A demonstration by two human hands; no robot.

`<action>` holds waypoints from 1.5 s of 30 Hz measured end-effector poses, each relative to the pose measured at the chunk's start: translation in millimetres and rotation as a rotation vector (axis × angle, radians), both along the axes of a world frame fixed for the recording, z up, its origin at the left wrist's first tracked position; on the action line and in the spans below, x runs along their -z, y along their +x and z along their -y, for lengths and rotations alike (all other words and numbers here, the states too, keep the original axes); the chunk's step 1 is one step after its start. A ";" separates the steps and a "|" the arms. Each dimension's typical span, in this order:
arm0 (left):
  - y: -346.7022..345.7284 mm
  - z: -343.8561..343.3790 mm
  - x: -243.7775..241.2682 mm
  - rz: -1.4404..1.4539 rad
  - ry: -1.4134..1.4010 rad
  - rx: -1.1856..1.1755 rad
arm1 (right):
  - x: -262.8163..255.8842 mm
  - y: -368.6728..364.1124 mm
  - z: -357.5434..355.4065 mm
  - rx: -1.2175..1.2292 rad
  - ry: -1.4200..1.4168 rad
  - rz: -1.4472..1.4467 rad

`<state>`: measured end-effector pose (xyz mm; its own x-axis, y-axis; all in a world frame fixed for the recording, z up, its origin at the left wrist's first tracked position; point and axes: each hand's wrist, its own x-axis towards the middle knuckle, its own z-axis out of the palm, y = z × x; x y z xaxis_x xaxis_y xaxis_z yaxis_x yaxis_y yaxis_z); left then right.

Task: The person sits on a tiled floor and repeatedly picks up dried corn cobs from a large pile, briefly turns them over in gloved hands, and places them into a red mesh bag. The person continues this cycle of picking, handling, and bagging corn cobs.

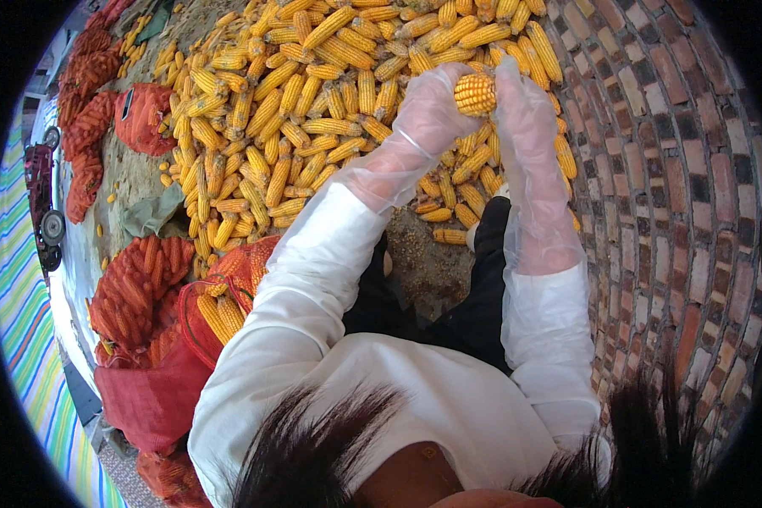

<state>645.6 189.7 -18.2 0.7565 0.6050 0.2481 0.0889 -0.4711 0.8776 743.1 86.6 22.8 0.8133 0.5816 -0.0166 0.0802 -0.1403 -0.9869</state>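
Note:
My left hand [437, 105], in a long clear plastic glove, grips a yellow corn cob [475, 95]. The cob is husked, and one end of it faces up toward me. At the cob's right edge is my right hand [522, 101], gloved the same way. Its fingers point away from me, and their grip is partly hidden, so I cannot tell whether they also hold the cob. Beneath and beyond both hands spreads a large heap of husked corn cobs [330, 127].
A brick wall [667, 190] rises on the right. Red mesh sacks of corn [143, 292] line the left, one open-mouthed sack [219, 311] close to my left arm. Loose kernels [428, 273] litter the ground between my legs. A vehicle [46, 203] and a striped sheet [32, 330] are farther left.

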 end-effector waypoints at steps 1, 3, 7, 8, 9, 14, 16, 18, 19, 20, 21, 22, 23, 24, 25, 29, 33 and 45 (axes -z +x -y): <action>-0.1 1.2 -0.6 0.011 -0.057 0.010 | -1.9 -0.9 -1.2 0.041 -0.042 -0.024; 5.1 4.7 4.6 0.124 -0.379 0.065 | -0.3 0.2 -1.5 0.092 -0.002 -0.118; 6.8 8.3 3.0 0.283 -0.686 0.155 | 3.3 12.3 -3.1 0.140 0.132 -0.293; 6.1 3.4 1.2 0.203 -0.743 0.113 | 1.9 14.5 -3.3 0.155 0.117 -0.311; 3.4 -5.8 -0.7 0.122 -0.798 0.068 | 1.8 16.5 -0.8 0.119 0.050 -0.290; -10.4 -20.7 -20.2 0.456 -1.236 0.007 | 28.0 58.6 11.0 -0.186 -0.422 -0.144; -17.6 -25.6 -20.8 0.478 -1.215 0.012 | 32.0 49.9 14.1 -0.165 -0.484 0.207; -18.1 -34.3 -11.6 0.477 -1.183 0.008 | 24.7 39.5 14.6 -0.169 -0.512 0.339; -16.3 -37.8 -5.0 0.496 -1.189 0.022 | 12.7 34.7 12.1 -0.183 -0.516 0.292; -15.0 -40.6 0.6 0.515 -1.195 0.036 | 6.4 31.5 10.2 -0.197 -0.519 0.245; -12.4 -40.6 1.1 0.533 -1.207 0.059 | 10.0 30.0 11.9 -0.243 -0.455 0.177; -9.6 -39.8 1.3 0.536 -1.247 0.067 | 17.8 28.2 14.1 -0.288 -0.390 0.109; -6.4 -38.5 1.0 0.539 -1.288 0.074 | 21.5 26.8 15.7 -0.334 -0.325 0.041; -5.6 -38.4 1.5 0.541 -1.323 0.071 | 17.8 21.5 13.0 -0.375 -0.388 0.054; -5.6 -37.9 3.2 0.538 -1.316 0.077 | 9.1 13.3 9.7 -0.417 -0.453 0.066; -3.6 -45.7 18.3 0.595 -1.277 0.162 | 3.6 16.5 4.2 -0.430 -0.545 0.179; -7.9 -41.3 2.4 0.677 -1.264 0.022 | 46.7 34.5 6.9 -0.119 -0.165 0.419; -113.0 -77.0 -20.7 0.558 -1.665 -0.034 | 16.8 38.0 4.8 -0.130 -0.722 0.624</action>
<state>532.6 266.6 2.5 0.7872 0.4744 -0.3940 -0.3739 0.8753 0.3068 781.0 81.8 6.0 0.7267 0.6869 0.0078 0.6193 -0.6502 -0.4402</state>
